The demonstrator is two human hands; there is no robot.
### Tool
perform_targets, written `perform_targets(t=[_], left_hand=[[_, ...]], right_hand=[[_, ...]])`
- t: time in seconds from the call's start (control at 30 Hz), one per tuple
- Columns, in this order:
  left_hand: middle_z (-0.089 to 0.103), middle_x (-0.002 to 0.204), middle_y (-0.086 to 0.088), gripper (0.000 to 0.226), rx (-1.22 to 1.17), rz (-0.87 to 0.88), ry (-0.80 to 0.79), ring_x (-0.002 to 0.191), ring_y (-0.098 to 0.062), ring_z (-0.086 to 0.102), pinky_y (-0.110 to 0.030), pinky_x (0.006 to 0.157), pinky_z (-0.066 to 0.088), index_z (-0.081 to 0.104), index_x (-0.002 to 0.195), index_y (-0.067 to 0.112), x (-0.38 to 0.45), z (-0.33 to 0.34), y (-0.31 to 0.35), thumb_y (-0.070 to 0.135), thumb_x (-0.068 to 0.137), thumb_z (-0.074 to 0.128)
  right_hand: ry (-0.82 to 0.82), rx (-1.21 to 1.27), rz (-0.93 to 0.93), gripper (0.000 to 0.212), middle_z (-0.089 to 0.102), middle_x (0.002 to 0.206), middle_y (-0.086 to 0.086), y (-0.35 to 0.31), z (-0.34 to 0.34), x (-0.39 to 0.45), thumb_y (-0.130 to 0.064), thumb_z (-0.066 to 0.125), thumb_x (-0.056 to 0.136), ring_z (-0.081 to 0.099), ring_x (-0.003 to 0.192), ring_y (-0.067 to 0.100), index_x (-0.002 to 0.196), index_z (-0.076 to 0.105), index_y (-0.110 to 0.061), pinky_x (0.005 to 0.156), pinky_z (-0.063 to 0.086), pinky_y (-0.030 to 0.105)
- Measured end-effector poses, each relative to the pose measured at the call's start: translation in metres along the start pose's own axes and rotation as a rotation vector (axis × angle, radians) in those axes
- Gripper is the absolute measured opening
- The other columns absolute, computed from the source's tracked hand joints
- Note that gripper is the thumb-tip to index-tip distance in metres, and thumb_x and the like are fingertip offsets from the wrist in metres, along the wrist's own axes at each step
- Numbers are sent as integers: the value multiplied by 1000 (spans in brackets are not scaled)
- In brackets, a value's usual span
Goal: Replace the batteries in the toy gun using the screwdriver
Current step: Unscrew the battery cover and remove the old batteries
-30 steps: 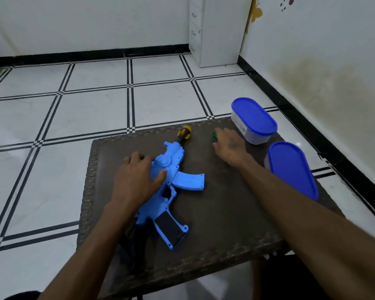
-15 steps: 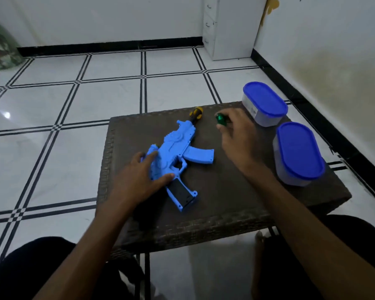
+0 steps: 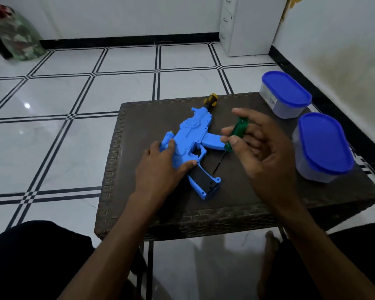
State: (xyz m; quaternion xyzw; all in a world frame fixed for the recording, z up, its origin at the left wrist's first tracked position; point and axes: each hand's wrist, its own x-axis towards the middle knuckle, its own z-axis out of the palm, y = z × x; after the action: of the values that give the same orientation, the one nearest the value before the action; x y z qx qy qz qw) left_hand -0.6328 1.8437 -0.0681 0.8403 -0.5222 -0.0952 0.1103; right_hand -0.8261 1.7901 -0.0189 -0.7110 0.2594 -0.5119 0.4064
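A blue toy gun (image 3: pixel 192 137) lies flat on the brown woven table (image 3: pixel 236 202), its muzzle with a yellow and black tip (image 3: pixel 211 100) pointing away from me. Its black-sided grip (image 3: pixel 204 180) points toward me. My left hand (image 3: pixel 160 167) rests on the rear of the gun, fingers spread over it. My right hand (image 3: pixel 258 146) holds a screwdriver (image 3: pixel 236 132) with a green handle above the table, just right of the gun. The thin dark shaft slants down toward the grip.
Two clear tubs with blue lids stand at the table's right side, one far (image 3: pixel 285 94) and one nearer (image 3: pixel 325 146). White tiled floor surrounds the table. A white cabinet (image 3: pixel 247 24) stands at the back wall. My knees are below the table's near edge.
My right hand has lifted the green screwdriver off the table's far side and brought it toward me, beside the gun. My left hand stays on the gun. The camera has pulled back.
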Motion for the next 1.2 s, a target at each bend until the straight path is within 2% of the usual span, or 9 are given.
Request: perform_targets(t=[0.13, 0.3, 0.37, 0.5, 0.63, 0.8, 0.93, 1.03, 1.2], left_hand=[[14, 161, -13, 124, -20, 6, -105, 146, -30, 17, -45, 117, 22, 14, 155, 23, -4, -3, 0, 96, 57, 38], [-13, 162, -14, 139, -95, -27, -249, 149, -28, -14, -48, 121, 8, -8, 155, 19, -1, -2, 5, 90, 50, 48], [-14, 161, -16, 145, -89, -38, -284, 149, -30, -15, -48, 120, 9, -10, 155, 16, 1, -5, 7, 91, 44, 48], [-17, 159, -22, 139, -101, -54, -291, 148, -33, -17, -47, 120, 4, -11, 154, 13, 3, -6, 12, 81, 58, 62], [-19, 159, -22, 137, -150, -56, -268, 147, -33, -21, -46, 119, -2, -11, 154, 15, 3, -1, 13, 78, 59, 64], [-16, 159, -22, 135, -187, -44, -250, 147, -33, -19, -47, 121, 0, -8, 154, 14, 3, 2, 12, 78, 59, 62], [-16, 160, -18, 138, -214, -43, -252, 148, -31, -20, -47, 122, 0, -8, 155, 15, 1, 1, 11, 78, 47, 51], [-18, 160, -16, 135, -230, -36, -233, 148, -29, -20, -46, 122, 0, -9, 155, 18, -1, 3, 10, 79, 58, 62], [-16, 161, -16, 133, -237, -25, -208, 148, -28, -18, -45, 122, 0, -8, 155, 18, -1, 4, 9, 76, 60, 65]], right_hand=[[-56, 23, 30, 39, 73, 108, 6, 1, -1, -9, 2, 62, 91, 72, 100, 15, 128, 58, -11, 83, 54, 22], [-133, 57, 66, 39, 72, 108, 9, 5, 2, -10, 8, 60, 91, 73, 97, 16, 128, 58, -4, 87, 56, 30], [-144, 30, 73, 39, 72, 108, 9, 7, 3, -13, 8, 60, 91, 73, 97, 16, 129, 58, -3, 87, 57, 32], [-154, 39, 91, 41, 72, 108, 9, 11, 5, -17, 10, 59, 91, 73, 98, 16, 129, 58, -5, 88, 56, 31], [-195, 17, 77, 40, 72, 109, 8, 9, 4, -17, 12, 59, 90, 72, 100, 14, 126, 59, -4, 89, 55, 28], [-303, 1, 9, 36, 68, 113, 4, 4, 6, -13, 11, 61, 87, 67, 106, 22, 117, 64, -9, 88, 55, 39], [-283, -40, -53, 21, 60, 102, 12, 4, 12, -8, -9, 74, 85, 63, 96, 25, 105, 68, -6, 83, 51, 31], [-187, -43, -43, 12, 59, 92, 14, 4, 15, -6, -4, 75, 82, 63, 86, 18, 92, 69, -5, 79, 48, 23], [-241, 11, 11, 24, 68, 98, 11, 1, 10, -4, 2, 68, 88, 69, 93, 19, 111, 67, -5, 83, 56, 32]])
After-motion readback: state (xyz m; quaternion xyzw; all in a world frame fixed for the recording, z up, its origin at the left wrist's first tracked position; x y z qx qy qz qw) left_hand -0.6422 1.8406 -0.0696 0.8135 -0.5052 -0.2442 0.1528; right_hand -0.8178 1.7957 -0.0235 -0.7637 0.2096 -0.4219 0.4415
